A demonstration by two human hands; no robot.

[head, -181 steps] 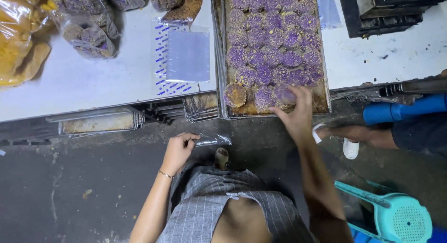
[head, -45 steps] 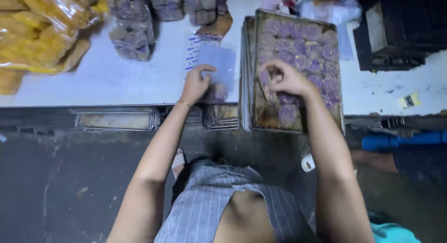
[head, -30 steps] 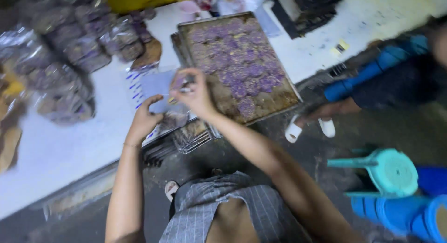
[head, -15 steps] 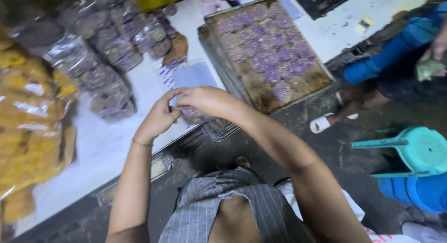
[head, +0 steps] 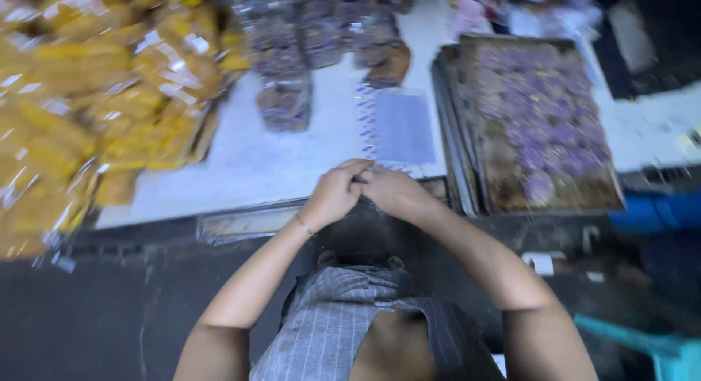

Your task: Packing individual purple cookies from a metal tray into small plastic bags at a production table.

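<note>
Baking tray (head: 504, 187) w/ purple cookies (head: 544, 118); both hands' fingers together, grip can't tell.

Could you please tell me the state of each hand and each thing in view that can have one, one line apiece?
left hand: closed, pressed against the other hand at the table edge.
right hand: closed, fingertips meeting the left; what they pinch is too blurred to tell.
baking tray: partly filled with purple cookies, near end bare.
stack of clear bags: flat, unfilled.
yellow packets: filled, heaped.
purple packets: filled, piled.
</note>
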